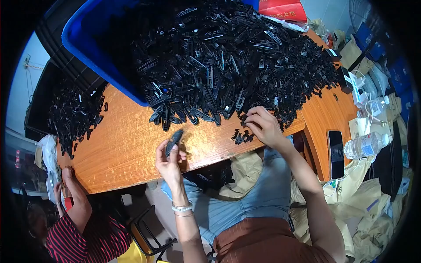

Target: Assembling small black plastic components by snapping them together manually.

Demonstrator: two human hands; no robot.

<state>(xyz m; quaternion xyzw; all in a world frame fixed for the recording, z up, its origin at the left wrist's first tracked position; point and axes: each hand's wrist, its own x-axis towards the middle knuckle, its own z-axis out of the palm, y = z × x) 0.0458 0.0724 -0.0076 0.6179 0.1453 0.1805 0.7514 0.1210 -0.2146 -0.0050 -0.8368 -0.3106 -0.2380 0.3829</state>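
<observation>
Centre frame, the left hand [169, 163] pinches 1 black part [175, 141], long axis slanting up-right. Small pieces [241, 137] lie left of the right hand [265, 128], its grip unclear.

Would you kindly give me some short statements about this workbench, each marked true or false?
1. The left hand holds a dark, elongated part. True.
2. The right hand rests on the phone. False: it is at the edge of the small black pieces, and the phone lies farther right.
3. The large bin is red. False: it is blue.
4. The bracelet is on the right wrist. False: it is on the left wrist.
5. Another person in a striped top is at the left. True.
6. Two clear bottles are to the right of the phone. True.
</observation>
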